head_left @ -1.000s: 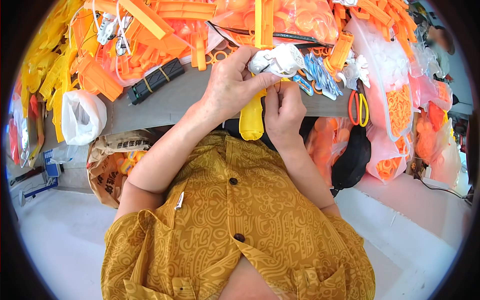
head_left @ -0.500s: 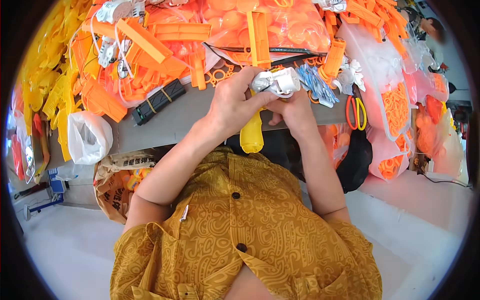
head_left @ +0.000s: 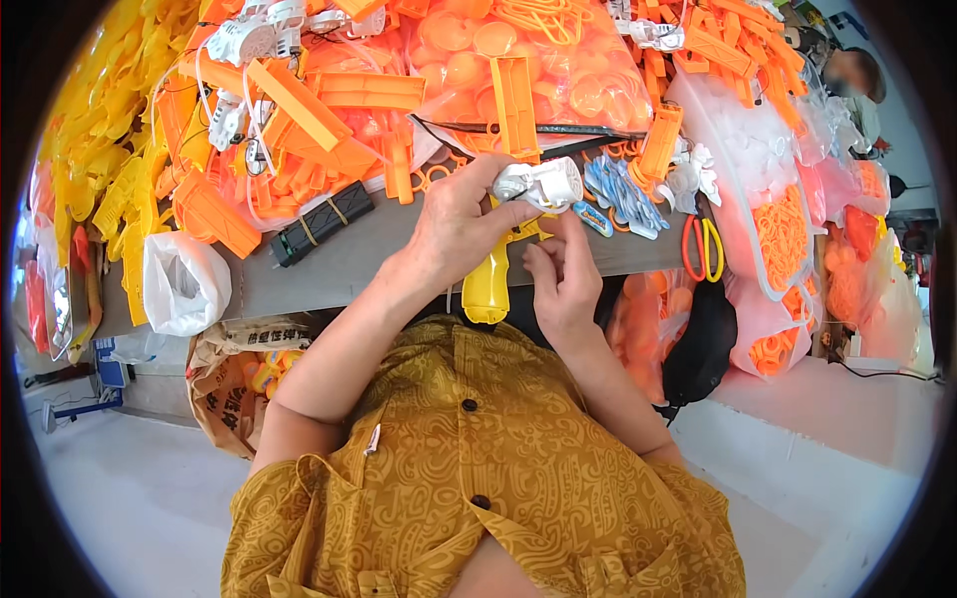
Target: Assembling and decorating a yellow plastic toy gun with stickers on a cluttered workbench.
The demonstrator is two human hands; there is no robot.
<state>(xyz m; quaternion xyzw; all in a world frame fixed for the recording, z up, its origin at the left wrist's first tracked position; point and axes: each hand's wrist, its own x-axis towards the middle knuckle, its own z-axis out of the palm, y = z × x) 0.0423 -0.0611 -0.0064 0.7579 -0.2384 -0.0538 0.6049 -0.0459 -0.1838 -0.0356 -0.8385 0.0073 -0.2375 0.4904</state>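
My left hand (head_left: 461, 224) grips a white plastic gear unit (head_left: 543, 185), with its thumb across the near side. Below the unit hangs a yellow plastic handle shell (head_left: 486, 287), its rounded end pointing toward me. Close by on the right is my right hand (head_left: 566, 274), fingers curled in and the index fingertip up against the unit's lower edge. Whatever lies between those fingers is too small or hidden to name. A small blue oval piece (head_left: 594, 219) shows just beside the right fingertips, near a pile of blue-and-white flat pieces (head_left: 626, 191).
Orange plastic shells (head_left: 334, 125) heap across the grey table (head_left: 344, 261). Yellow parts (head_left: 100, 130) pile at the left, near a white bag (head_left: 184, 284). A black rubber-banded block (head_left: 321, 223) lies left; scissors (head_left: 703, 247) with red and yellow handles hang right. Another person (head_left: 852, 90) is far right.
The white gear unit and yellow shell have come slightly lower and left. My right hand has drawn down and away from the unit, its fingers curling; the blue oval piece now shows.
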